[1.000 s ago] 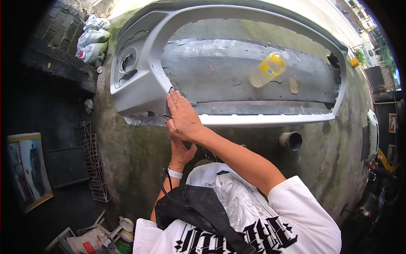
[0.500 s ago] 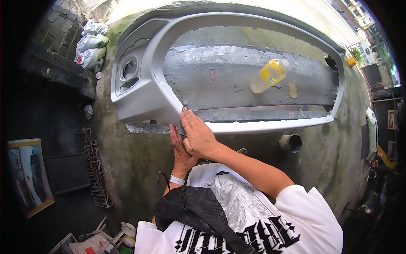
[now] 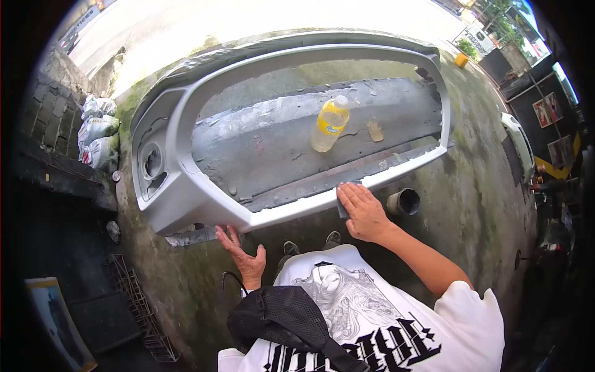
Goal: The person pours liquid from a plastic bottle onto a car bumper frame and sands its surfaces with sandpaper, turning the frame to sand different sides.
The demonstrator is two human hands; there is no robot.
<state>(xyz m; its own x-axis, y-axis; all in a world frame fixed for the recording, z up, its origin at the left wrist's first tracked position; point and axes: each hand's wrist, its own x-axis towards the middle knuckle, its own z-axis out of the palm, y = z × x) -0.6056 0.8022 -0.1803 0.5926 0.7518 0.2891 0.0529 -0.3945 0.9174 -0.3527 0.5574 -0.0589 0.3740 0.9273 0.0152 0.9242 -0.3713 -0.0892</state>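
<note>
A pale grey car bumper (image 3: pixel 192 186) with a large opening lies across a dark, paint-flaked bench (image 3: pixel 248 149). My right hand (image 3: pixel 362 214) presses a dark grey piece of sandpaper (image 3: pixel 341 209) against the bumper's near lower bar, fingers laid over the top edge. Beside the bumper's lower left corner is my left hand (image 3: pixel 246 259), fingers spread and holding nothing; its fingertips are at the underside, and whether they touch cannot be told. Through the opening, a clear plastic bottle (image 3: pixel 330 127) with a yellow label stands on the bench.
A dark pipe end (image 3: pixel 404 202) sticks up just right of my right hand. White sacks (image 3: pixel 99 139) lean by the brick wall at left. A metal lattice frame (image 3: pixel 139 307) lies on the floor at lower left, near a framed picture (image 3: pixel 59 322).
My hands have separated. The right one has slid rightward along the lower bar with the sandpaper; the left has dropped away from it, fingers spread. The view has shifted and turned.
</note>
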